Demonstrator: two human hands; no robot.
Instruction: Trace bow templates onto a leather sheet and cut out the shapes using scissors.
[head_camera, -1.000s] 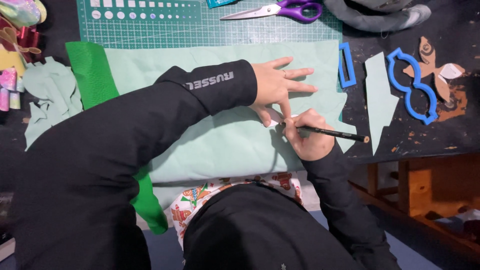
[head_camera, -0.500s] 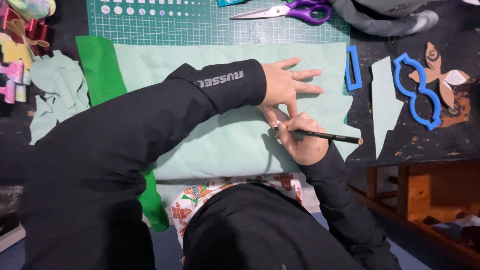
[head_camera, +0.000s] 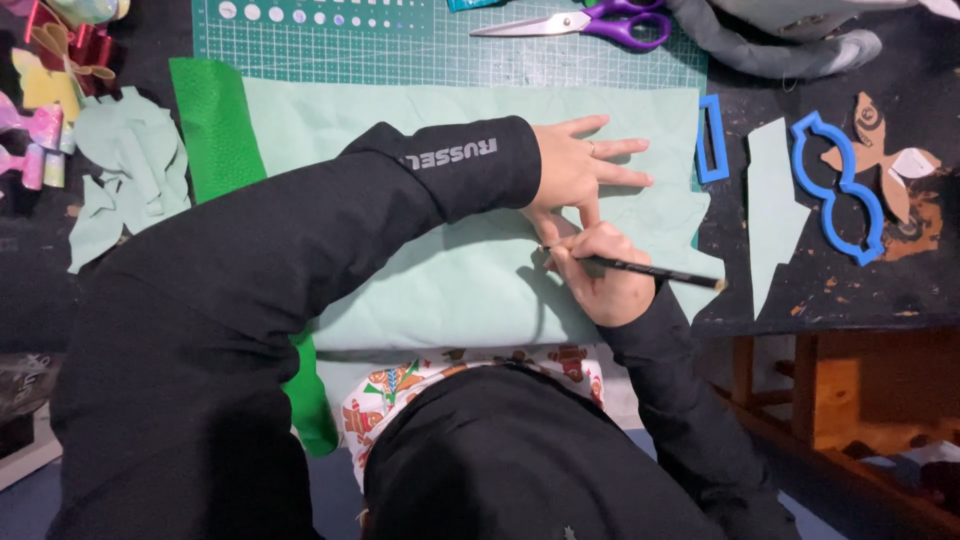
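A pale mint sheet (head_camera: 440, 280) lies across the dark table, partly over a green cutting mat (head_camera: 450, 55). My left hand (head_camera: 580, 165) presses flat on the sheet with fingers spread toward the right. Just below it, my right hand (head_camera: 605, 270) grips a black pencil (head_camera: 660, 271) whose tip touches the sheet beside my left fingers. Whatever lies under my left fingers is hidden. My black sleeves cover much of the sheet.
Purple-handled scissors (head_camera: 590, 20) lie on the mat at the top. A blue rectangular frame (head_camera: 711, 140), a blue curvy outline template (head_camera: 838, 185) and a mint offcut (head_camera: 775, 205) lie to the right. Bright green material (head_camera: 215, 125) and mint scraps (head_camera: 125, 170) lie at left.
My right hand with the pencil has shifted slightly along the sheet beside my left fingers. The view has moved a little; my left hand stays pressed down.
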